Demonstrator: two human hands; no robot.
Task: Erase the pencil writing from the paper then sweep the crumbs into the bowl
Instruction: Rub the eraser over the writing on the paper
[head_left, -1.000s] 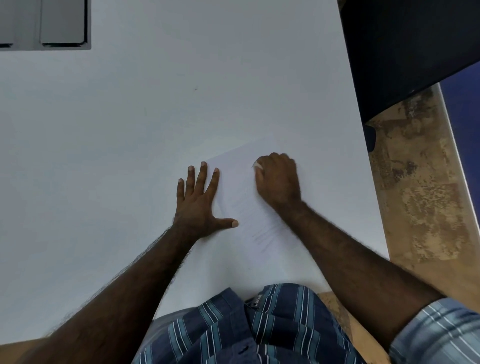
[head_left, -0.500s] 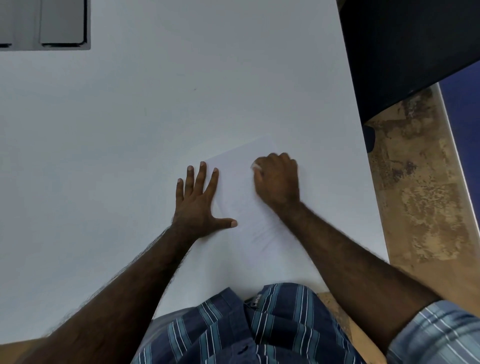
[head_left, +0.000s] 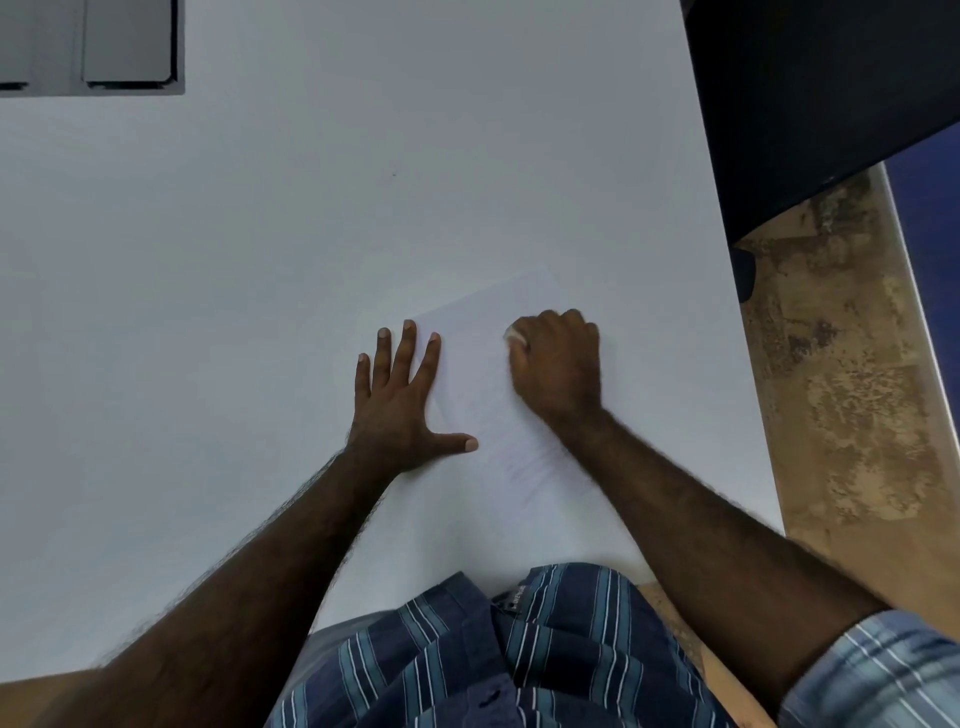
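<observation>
White table (head_left: 260, 312) carries the paper (head_left: 483, 374), pinned by the flat, spread left hand (head_left: 400, 405) while the right hand (head_left: 558, 364) clenches a white eraser (head_left: 516, 335) on the sheet; hard rubbing could crease it or scatter crumbs, and no bowl is visible.

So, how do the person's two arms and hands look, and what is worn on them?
The left hand and left forearm are bare, with no sleeve in view, no watch and no ring. The right hand is bare too; its forearm ends at a short sleeve of light blue cloth with thin white stripes. Both forearms are hairy.
</observation>
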